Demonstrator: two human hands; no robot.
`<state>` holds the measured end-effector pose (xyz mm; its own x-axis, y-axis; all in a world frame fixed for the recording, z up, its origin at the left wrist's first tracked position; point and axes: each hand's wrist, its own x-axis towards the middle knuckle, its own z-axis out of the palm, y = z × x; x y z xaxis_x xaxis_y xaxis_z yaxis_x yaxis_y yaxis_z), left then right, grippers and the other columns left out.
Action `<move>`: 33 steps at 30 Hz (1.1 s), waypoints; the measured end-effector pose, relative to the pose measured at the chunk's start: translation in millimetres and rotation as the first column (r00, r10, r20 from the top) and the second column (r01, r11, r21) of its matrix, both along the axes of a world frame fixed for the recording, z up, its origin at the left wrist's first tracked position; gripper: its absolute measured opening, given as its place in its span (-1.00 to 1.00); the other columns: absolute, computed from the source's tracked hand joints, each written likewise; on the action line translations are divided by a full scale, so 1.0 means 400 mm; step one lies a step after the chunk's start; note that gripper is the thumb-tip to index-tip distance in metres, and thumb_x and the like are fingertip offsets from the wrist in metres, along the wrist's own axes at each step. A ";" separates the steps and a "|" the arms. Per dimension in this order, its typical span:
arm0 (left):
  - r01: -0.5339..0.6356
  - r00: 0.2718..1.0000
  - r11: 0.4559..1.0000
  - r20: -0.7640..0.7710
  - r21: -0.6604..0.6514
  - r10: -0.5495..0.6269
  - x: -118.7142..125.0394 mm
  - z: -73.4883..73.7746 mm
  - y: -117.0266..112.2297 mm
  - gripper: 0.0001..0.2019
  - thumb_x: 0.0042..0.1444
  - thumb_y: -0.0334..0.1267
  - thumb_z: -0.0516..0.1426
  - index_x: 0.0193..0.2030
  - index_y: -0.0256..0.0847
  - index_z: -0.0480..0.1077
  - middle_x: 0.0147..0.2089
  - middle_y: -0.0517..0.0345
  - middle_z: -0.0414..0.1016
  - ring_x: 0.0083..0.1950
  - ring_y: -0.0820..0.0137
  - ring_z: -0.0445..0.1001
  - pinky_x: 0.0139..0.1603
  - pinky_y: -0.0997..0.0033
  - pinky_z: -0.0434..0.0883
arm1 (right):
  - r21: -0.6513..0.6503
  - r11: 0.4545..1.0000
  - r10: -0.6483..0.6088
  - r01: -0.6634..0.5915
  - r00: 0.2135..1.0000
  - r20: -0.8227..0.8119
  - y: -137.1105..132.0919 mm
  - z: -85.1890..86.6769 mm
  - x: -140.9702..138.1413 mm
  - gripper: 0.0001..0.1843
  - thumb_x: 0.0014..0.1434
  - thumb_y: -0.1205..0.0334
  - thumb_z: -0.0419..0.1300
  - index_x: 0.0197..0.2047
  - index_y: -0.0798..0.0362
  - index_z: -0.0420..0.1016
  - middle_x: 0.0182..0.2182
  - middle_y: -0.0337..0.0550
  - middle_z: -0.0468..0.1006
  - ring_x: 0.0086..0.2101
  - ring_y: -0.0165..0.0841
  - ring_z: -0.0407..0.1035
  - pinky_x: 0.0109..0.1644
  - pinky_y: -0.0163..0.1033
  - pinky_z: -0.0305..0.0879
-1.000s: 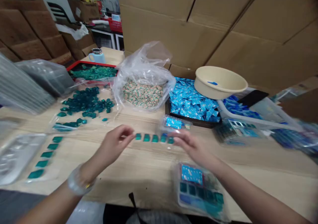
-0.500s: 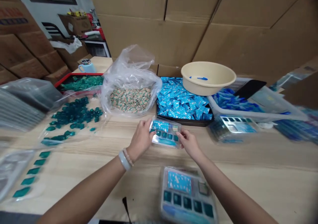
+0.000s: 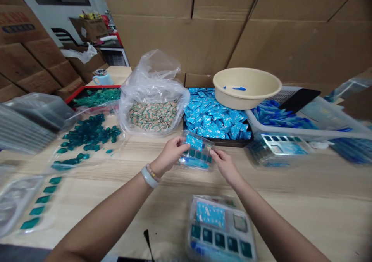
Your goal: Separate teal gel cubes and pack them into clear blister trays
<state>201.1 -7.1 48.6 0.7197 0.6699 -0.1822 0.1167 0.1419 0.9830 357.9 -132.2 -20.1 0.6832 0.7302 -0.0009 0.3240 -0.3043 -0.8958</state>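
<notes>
Far left, pale moulded tray on the table, stacked clear trays behind it. Next, five teal pieces in a row, then a loose teal pile on clear plastic, red-rimmed tray beyond. Clear bag of small patterned packets follows. Mid-table, left hand: thumb and fingers clamped on the left side of a clear case with a blue packet and dark squares inside. Right hand pinches its right edge. Can't tell if the case touches the table. Nearer the person, case stack; behind the hands, blue packets, cream basin over their right side. Right, more stacked cases, white basket behind.
</notes>
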 end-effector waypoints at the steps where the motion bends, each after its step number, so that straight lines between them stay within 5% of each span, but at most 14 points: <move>1: 0.034 0.999 0.996 0.046 -0.085 -0.030 0.006 0.006 0.004 -0.76 -0.09 -0.29 0.13 -0.25 -0.34 0.31 -0.39 0.17 0.37 -0.36 0.46 0.37 -0.34 0.47 0.32 | 0.010 1.000 -0.025 0.025 0.999 0.021 -0.002 0.004 0.005 -0.62 -0.05 -0.06 0.10 -0.37 0.09 0.48 -0.45 -0.16 0.45 -0.40 -0.32 0.30 -0.27 -0.20 0.23; 4: 0.070 0.993 0.950 0.116 -0.304 -0.037 0.023 0.021 0.020 -0.79 -0.08 -0.34 0.12 -0.26 -0.32 0.29 -0.38 0.17 0.38 -0.41 0.48 0.38 -0.41 0.49 0.33 | 0.089 0.988 -0.121 0.127 0.990 -0.075 -0.004 0.043 0.017 -0.61 -0.11 -0.05 0.17 -0.30 0.08 0.46 -0.40 -0.16 0.47 -0.38 -0.33 0.31 -0.24 -0.20 0.23; 6: 0.094 0.990 0.903 0.138 -0.418 -0.039 0.039 0.032 0.032 -0.81 -0.08 -0.39 0.11 -0.26 -0.30 0.28 -0.39 0.18 0.38 -0.47 0.50 0.38 -0.48 0.51 0.34 | 0.181 0.970 -0.104 0.165 0.946 -0.307 0.002 0.089 0.028 -0.64 -0.12 0.01 0.20 -0.27 0.04 0.43 -0.36 -0.18 0.49 -0.36 -0.34 0.35 -0.25 -0.22 0.26; 9: 0.131 0.981 0.853 0.191 -0.506 -0.038 0.070 0.050 0.047 -0.89 -0.03 -0.44 0.08 -0.31 -0.30 0.28 -0.43 0.20 0.37 -0.51 0.51 0.37 -0.52 0.51 0.34 | 0.219 0.968 0.062 0.119 0.737 -0.673 0.020 0.159 0.049 -0.74 -0.06 0.12 0.16 -0.28 0.04 0.43 -0.34 -0.18 0.52 -0.36 -0.33 0.40 -0.31 -0.22 0.33; 12: 0.178 0.976 0.822 0.203 -0.541 -0.077 0.085 0.068 0.053 -0.97 0.03 -0.40 0.05 -0.37 -0.31 0.29 -0.46 0.19 0.38 -0.48 0.50 0.40 -0.48 0.48 0.37 | 0.191 0.977 0.098 0.093 0.600 -0.794 0.026 0.200 0.066 -0.82 -0.03 0.22 0.11 -0.33 0.07 0.44 -0.43 -0.18 0.53 -0.45 -0.35 0.41 -0.38 -0.25 0.36; 17: 0.302 0.949 0.763 0.108 -0.571 -0.295 0.048 0.067 0.044 -0.81 0.05 -0.21 0.08 -0.26 -0.29 0.33 -0.31 0.06 0.45 -0.35 0.39 0.47 -0.38 0.42 0.40 | 0.185 0.964 0.037 0.190 0.594 -0.804 0.003 0.195 0.064 -0.88 -0.05 0.27 0.13 -0.38 0.05 0.43 -0.44 -0.22 0.54 -0.45 -0.36 0.42 -0.42 -0.27 0.37; 23: 0.276 0.958 0.717 0.122 -0.641 -0.260 0.017 0.033 0.040 -0.72 0.04 -0.09 0.07 -0.22 -0.26 0.33 -0.27 0.02 0.47 -0.26 0.36 0.48 -0.30 0.40 0.40 | 0.159 0.965 -0.003 0.210 0.614 -0.790 0.016 0.180 0.048 -0.89 -0.04 0.29 0.08 -0.41 0.03 0.42 -0.51 -0.22 0.54 -0.49 -0.31 0.42 -0.38 -0.17 0.39; 25: 0.291 0.955 0.736 0.137 -0.612 -0.264 0.007 0.028 0.041 -0.73 -0.04 -0.16 0.15 -0.23 -0.28 0.34 -0.27 0.02 0.47 -0.24 0.37 0.47 -0.23 0.39 0.40 | 0.134 0.961 -0.031 0.241 0.579 -0.815 0.028 0.183 0.045 -0.88 -0.03 0.33 0.06 -0.41 0.04 0.42 -0.53 -0.23 0.54 -0.50 -0.31 0.42 -0.37 -0.17 0.38; 29: 0.240 0.971 0.900 0.082 -0.364 -0.226 -0.023 0.038 0.048 -0.83 -0.19 -0.41 0.24 -0.41 -0.37 0.37 -0.44 0.11 0.47 -0.35 0.47 0.48 -0.28 0.50 0.40 | 0.157 0.952 -0.003 0.264 0.520 -0.854 0.049 0.195 0.033 -0.87 -0.03 0.36 0.05 -0.41 0.05 0.42 -0.52 -0.24 0.54 -0.48 -0.34 0.42 -0.36 -0.19 0.38; 33: 0.212 0.976 0.954 -0.004 -0.211 -0.218 -0.062 0.057 0.035 -0.86 -0.15 -0.35 0.22 -0.46 -0.37 0.35 -0.51 0.13 0.45 -0.45 0.49 0.46 -0.39 0.51 0.39 | 0.237 0.931 0.069 0.277 0.506 -0.860 0.059 0.204 0.004 -0.87 -0.02 0.34 0.05 -0.42 0.06 0.42 -0.52 -0.25 0.53 -0.50 -0.36 0.41 -0.38 -0.23 0.38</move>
